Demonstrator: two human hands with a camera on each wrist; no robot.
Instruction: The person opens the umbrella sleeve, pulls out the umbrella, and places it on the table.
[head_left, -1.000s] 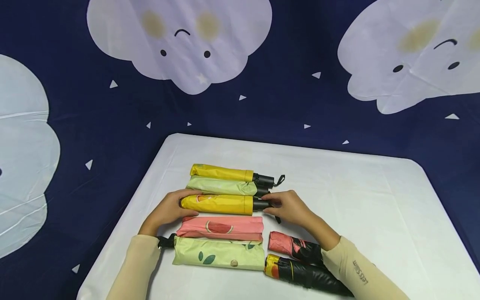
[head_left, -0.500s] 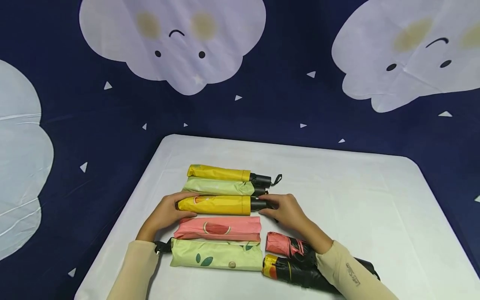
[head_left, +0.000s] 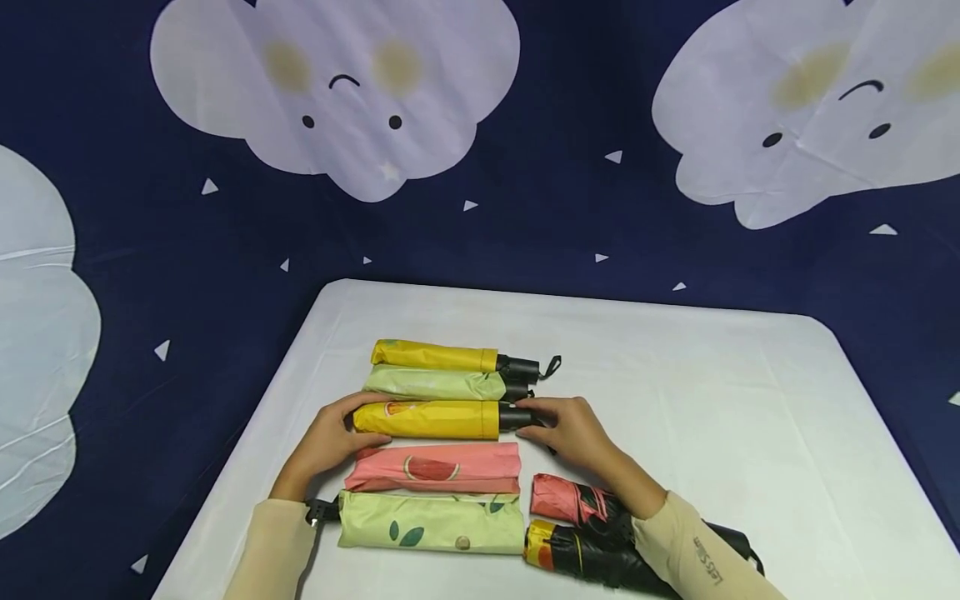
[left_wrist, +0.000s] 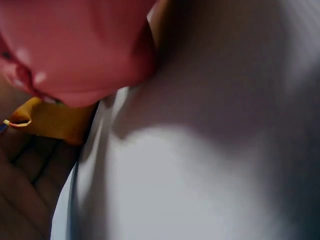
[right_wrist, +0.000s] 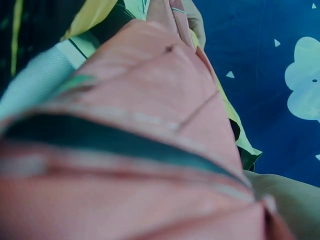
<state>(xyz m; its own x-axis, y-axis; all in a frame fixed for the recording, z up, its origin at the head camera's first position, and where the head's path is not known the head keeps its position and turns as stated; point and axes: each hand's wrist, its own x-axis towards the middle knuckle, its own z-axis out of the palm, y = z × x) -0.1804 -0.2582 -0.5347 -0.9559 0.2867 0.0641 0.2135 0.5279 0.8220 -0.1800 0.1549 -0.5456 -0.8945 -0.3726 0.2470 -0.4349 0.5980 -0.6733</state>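
White-covered table, far corners rounded, fills the lower middle of the head view. Behind: dark-blue backdrop printed with small pale triangles and large clouds at upper left, upper right and left edge. Yellow umbrella lies crosswise on the table, below and slightly left of frame centre, between a pale green umbrella and a pink umbrella. Left hand: thumb and fingers curled round its left end. Right hand: thumb and fingers pinching its black handle.
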